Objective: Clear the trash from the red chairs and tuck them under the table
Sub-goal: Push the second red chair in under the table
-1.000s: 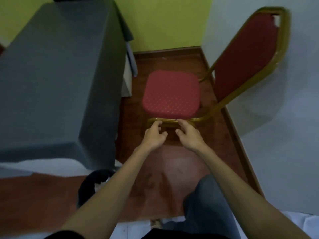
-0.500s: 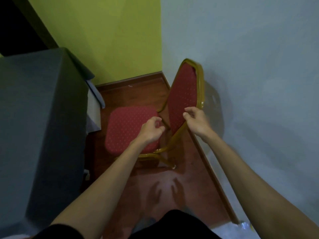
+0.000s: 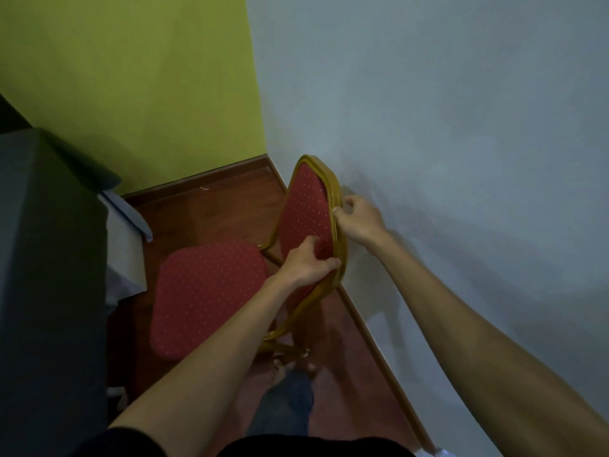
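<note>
A red chair (image 3: 204, 291) with a gold frame stands between the grey-draped table (image 3: 49, 258) on the left and the pale wall on the right. Its seat faces the table and carries no trash that I can see. The red backrest (image 3: 304, 212) rises close to the wall. My left hand (image 3: 308, 262) grips the gold frame at the lower near edge of the backrest. My right hand (image 3: 357, 217) is closed on the same frame higher up, on the wall side.
A green wall (image 3: 131, 94) closes the corner behind the chair. A wooden skirting board (image 3: 372, 338) runs along the pale wall. My leg and bare foot (image 3: 280, 374) stand on the reddish wood floor just behind the chair. White cloth (image 3: 123, 258) hangs below the table cover.
My hands have left the seat's front edge and moved up to the backrest frame. My view has swung right and closer, so the chair's back now sits under my hands.
</note>
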`<state>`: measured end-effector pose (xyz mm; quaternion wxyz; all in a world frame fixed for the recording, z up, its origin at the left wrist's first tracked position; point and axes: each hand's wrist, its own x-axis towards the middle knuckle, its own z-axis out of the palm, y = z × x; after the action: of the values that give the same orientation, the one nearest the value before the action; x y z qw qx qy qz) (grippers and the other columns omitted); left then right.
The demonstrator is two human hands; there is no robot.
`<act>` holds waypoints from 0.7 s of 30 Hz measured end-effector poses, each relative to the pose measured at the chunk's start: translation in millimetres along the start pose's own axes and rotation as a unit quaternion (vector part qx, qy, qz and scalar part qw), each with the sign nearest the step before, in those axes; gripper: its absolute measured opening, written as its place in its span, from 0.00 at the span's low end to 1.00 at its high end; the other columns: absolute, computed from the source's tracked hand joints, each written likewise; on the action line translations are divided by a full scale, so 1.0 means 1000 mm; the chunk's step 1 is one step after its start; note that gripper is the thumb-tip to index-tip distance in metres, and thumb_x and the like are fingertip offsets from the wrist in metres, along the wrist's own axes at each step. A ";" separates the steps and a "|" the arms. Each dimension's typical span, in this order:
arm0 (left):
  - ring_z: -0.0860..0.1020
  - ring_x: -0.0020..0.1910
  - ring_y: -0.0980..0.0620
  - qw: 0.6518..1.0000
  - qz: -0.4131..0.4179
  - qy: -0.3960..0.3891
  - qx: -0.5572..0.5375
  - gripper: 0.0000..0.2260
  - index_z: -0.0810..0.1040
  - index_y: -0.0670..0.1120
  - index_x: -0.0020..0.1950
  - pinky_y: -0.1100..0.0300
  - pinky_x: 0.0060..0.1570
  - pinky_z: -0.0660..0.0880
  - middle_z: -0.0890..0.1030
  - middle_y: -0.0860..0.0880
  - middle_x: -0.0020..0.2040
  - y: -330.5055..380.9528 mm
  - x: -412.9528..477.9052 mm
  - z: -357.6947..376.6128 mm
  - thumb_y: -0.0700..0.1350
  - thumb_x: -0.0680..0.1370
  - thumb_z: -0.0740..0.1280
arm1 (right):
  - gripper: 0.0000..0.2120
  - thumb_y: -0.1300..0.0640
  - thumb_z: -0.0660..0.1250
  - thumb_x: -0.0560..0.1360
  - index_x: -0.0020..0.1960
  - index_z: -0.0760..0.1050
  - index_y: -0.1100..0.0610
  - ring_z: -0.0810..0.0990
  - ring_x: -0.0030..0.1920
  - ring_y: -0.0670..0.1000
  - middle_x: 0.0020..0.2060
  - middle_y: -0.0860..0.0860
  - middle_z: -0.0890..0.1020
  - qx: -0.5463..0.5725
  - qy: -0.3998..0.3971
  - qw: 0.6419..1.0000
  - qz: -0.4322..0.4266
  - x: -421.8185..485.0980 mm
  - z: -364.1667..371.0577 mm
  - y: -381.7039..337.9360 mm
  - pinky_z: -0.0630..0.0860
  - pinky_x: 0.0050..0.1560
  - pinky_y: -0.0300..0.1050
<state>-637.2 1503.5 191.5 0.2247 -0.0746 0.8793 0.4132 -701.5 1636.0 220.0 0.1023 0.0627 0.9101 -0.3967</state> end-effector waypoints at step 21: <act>0.44 0.80 0.38 0.983 -0.123 0.051 -0.125 0.52 0.36 0.37 0.79 0.45 0.78 0.52 0.43 0.38 0.81 0.003 0.094 -0.009 0.48 0.72 0.71 | 0.16 0.58 0.74 0.73 0.59 0.81 0.59 0.86 0.52 0.55 0.52 0.56 0.87 0.197 -0.206 0.954 0.090 0.131 0.066 -0.045 0.82 0.59 0.57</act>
<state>-724.6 1503.4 155.5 0.2173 -0.2312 0.8153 0.4844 -828.8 1561.5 177.5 0.3088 0.0805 0.7631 -0.5619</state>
